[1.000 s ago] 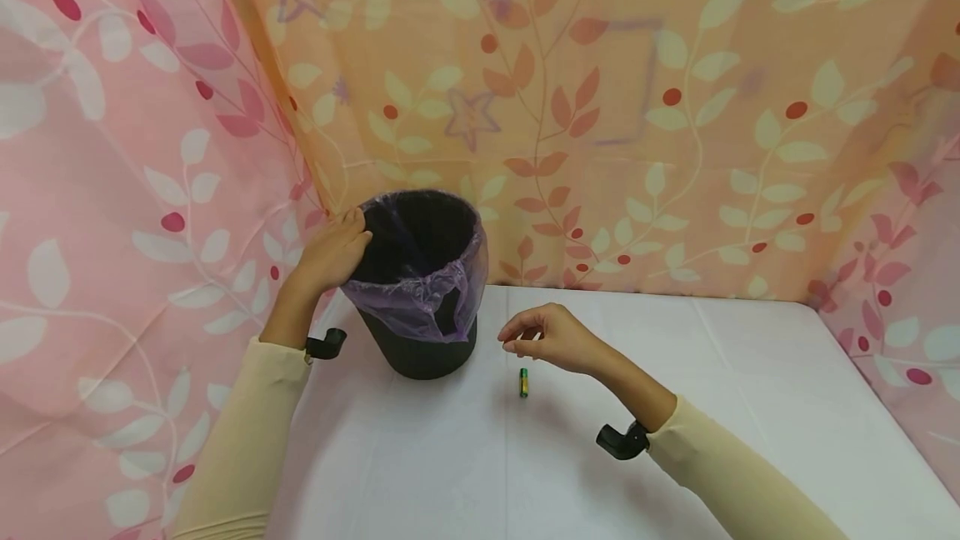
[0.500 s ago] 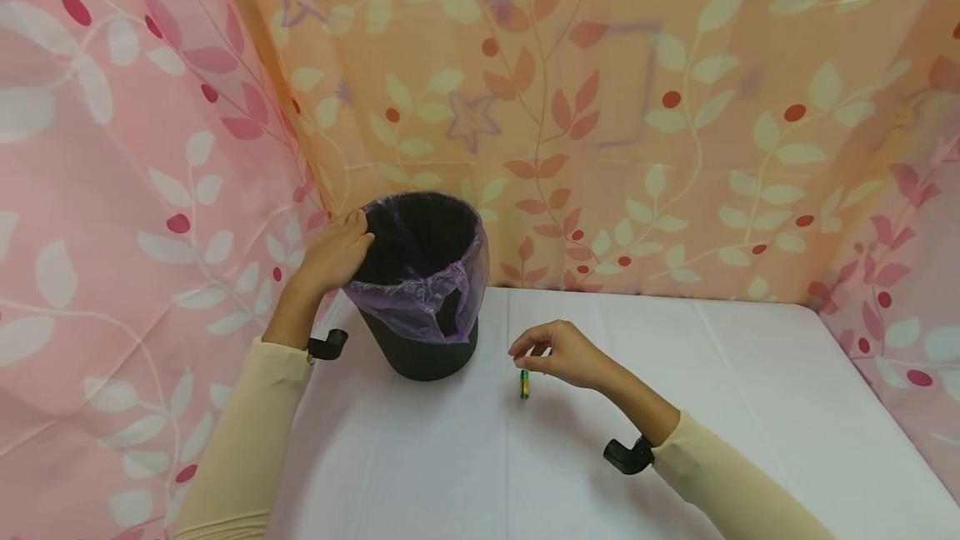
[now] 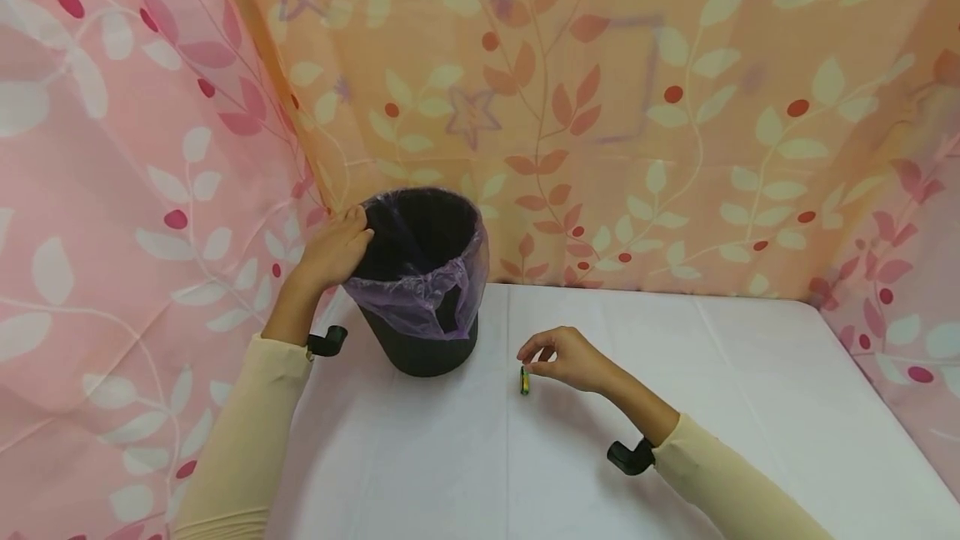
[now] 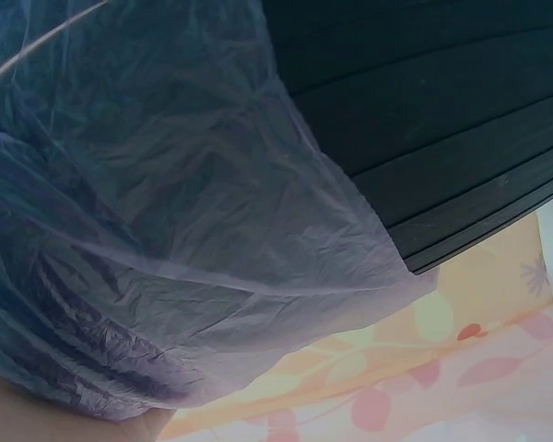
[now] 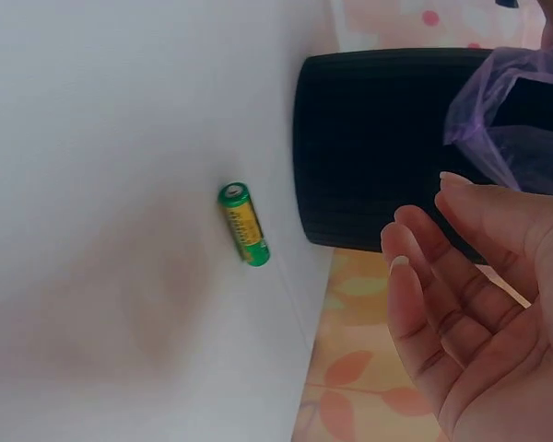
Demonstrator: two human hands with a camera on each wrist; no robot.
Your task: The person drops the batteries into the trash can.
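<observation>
A black trash bin (image 3: 423, 352) lined with a thin purple plastic bag (image 3: 405, 302) stands upright on the white table. My left hand (image 3: 333, 250) grips its rim on the left side; the left wrist view shows the bag's crinkled film (image 4: 212, 203) up close, with only a bit of hand (image 4: 37, 414) at the bottom corner. Right of the bin lies a small green and yellow battery (image 5: 243, 224) on the cloth. Over its far end hovers my right hand (image 3: 573, 359), fingers loosely bent, thumb and fingertips apart with nothing between them.
White cloth covers the table (image 3: 675, 373). Behind it hangs an orange leaf-patterned curtain (image 3: 637, 190), with a pink one (image 3: 97, 273) along the left side, close to the left arm. Black wrist mounts (image 3: 630, 457) jut out below both wrists.
My right hand has come down and slightly right, from beside the bin to the battery's far end. The battery, the bin and my left hand stay in place.
</observation>
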